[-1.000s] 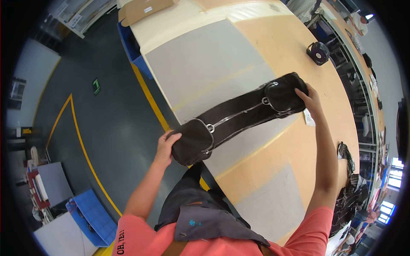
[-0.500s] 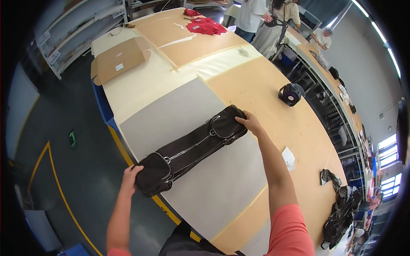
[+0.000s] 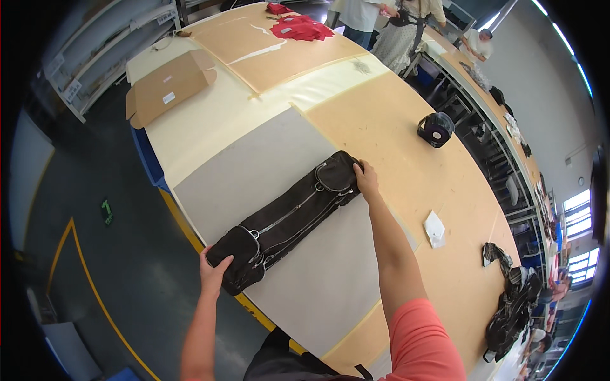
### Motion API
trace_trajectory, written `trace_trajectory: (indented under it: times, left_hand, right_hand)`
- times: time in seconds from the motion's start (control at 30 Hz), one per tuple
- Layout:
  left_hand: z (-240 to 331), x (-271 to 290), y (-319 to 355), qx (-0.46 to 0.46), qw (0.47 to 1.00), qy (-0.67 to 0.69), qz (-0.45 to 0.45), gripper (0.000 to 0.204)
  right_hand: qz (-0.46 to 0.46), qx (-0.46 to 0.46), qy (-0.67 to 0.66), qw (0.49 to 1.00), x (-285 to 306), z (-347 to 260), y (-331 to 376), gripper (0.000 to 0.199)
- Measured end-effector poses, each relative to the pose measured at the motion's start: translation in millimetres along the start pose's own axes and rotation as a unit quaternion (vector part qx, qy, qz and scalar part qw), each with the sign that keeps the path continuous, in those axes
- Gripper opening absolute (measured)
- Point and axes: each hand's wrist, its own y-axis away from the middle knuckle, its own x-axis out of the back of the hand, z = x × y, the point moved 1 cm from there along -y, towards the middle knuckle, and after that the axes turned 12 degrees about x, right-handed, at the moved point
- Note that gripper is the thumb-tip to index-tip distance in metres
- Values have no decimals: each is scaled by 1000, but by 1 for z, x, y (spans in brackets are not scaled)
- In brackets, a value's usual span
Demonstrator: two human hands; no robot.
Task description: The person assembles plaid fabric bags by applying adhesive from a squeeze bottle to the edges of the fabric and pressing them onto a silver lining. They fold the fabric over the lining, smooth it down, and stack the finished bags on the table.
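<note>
A long, dark brown fabric bag [image 3: 289,213] lies slantwise across the grey sheet [image 3: 244,155] on the table. Zipped pockets with metal rings sit near both its ends, and silvery zip lines run lengthwise between them. My left hand [image 3: 213,268] grips the near left end, its thumb lying on top and the other fingers going round the end. At the far right end my right hand [image 3: 366,179] is closed on the corner, the fingertips partly hidden. The near left end reaches to the table's left edge.
A flattened cardboard box [image 3: 168,89] lies at the far left, red fabric [image 3: 302,28] at the far end. A dark round container [image 3: 436,129] and a white paper piece [image 3: 434,229] lie on the right, with dark straps and fabric [image 3: 511,308] nearer. People stand beyond the table.
My left hand has shifted right with the bag's near end, and its thumb now lies over the top. My right hand has turned slightly at the far end and still holds it.
</note>
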Motion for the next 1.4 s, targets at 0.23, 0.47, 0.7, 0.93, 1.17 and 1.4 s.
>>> trace_trajectory:
  times: [0.23,0.47,0.7,0.93,1.17,1.4]
  left_hand:
    - [-10,5,12,-74,985,-5,155,80]
    - [19,-12,86,-229,951,-69,195,65]
    - [-20,-159,211,-332,927,-171,-26,61]
    - [-122,-333,392,-378,854,-262,-245,64]
    - [-222,-448,495,-366,792,-377,-310,67]
    - [-265,-509,503,-462,720,-452,-252,69]
  right_hand:
    - [80,53,-73,993,50,8,111,41]
    - [55,-43,-83,994,185,39,296,35]
    - [212,-113,-41,970,334,136,461,30]
    - [303,-175,33,936,514,258,585,34]
    - [358,-185,278,872,679,434,662,52]
    - [359,-376,294,802,810,540,673,86]
